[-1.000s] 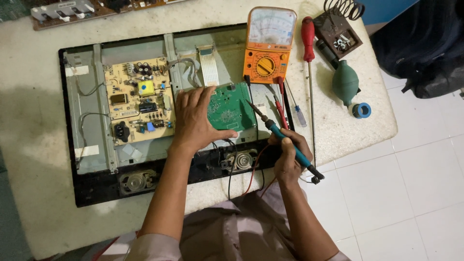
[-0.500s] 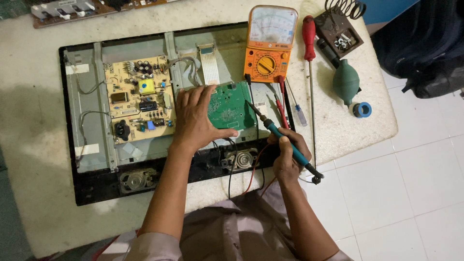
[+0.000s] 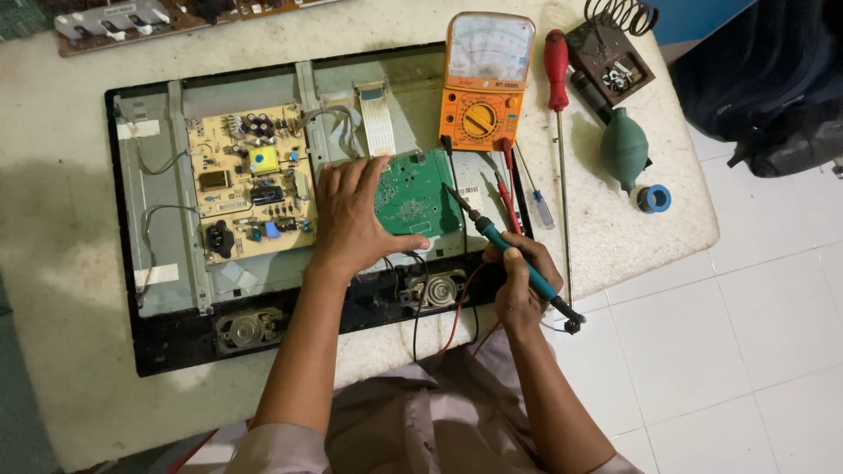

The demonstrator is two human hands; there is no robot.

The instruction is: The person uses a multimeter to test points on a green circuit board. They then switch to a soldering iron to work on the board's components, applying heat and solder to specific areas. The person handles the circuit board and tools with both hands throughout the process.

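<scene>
Left hand [image 3: 351, 215] lies flat, fingers spread, on the green board [image 3: 417, 193]. Right hand [image 3: 518, 281] grips the iron [image 3: 505, 250], its long axis slanting up-left, tip at the board's right edge.

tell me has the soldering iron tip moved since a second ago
No. The soldering iron in the right hand keeps its tip at the right edge of the green circuit board, just below the orange multimeter.

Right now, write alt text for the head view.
A left hand presses a green circuit board inside an opened flat screen while the right hand holds a soldering iron to it. An orange meter sits behind.
</scene>
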